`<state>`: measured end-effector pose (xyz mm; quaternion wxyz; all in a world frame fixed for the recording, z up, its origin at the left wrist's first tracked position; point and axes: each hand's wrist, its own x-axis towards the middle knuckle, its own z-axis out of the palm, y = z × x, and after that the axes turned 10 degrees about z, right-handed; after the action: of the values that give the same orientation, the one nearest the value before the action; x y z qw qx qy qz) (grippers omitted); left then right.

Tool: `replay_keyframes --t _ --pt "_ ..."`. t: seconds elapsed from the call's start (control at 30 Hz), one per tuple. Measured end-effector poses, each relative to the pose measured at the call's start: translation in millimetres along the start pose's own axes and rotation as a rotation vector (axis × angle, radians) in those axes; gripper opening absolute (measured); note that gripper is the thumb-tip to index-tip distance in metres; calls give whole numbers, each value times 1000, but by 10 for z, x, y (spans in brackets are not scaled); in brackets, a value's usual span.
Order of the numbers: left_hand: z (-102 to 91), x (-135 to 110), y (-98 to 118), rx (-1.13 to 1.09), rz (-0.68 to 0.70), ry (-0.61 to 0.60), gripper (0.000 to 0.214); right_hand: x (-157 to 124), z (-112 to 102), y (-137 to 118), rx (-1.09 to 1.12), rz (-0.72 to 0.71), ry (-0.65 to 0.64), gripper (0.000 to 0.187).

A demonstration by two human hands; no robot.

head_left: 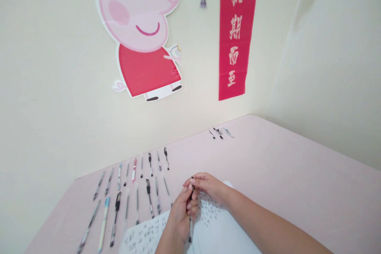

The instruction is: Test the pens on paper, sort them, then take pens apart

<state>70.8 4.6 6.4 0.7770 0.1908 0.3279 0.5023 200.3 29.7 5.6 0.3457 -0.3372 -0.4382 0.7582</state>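
A slim pen [190,229] with a clear barrel and dark parts stands nearly upright between my hands. My left hand [181,211] is closed around its middle, and the lower end sticks out below the fingers. At the pen's dark upper end, the fingers of my right hand [206,184] are pinched together. My fingers hide part of the pen, so I cannot tell whether it is capped. Beneath both hands lies an open notebook [220,232] with handwriting on its pages.
Two rows of pens, including a black-capped pen [116,218] and a yellow-and-blue pen [104,224], lie left on the pink tabletop [282,174]. Small pen parts [218,131] lie near the back edge. The wall behind carries a pig cutout [145,71] and a red banner [235,47].
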Motion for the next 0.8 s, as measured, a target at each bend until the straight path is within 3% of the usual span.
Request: replay_keyframes --t 0.2,0.63,0.8 --pt "-26 4 -60 44 2 -1 27 -21 16 -50 40 9 -14 43" --pt "-9 5 -97 86 5 -82 24 -23 -7 -66 32 24 89 42" --pt "-13 -12 -108 137 -17 -129 24 51 -155 -56 156 -100 295 40"
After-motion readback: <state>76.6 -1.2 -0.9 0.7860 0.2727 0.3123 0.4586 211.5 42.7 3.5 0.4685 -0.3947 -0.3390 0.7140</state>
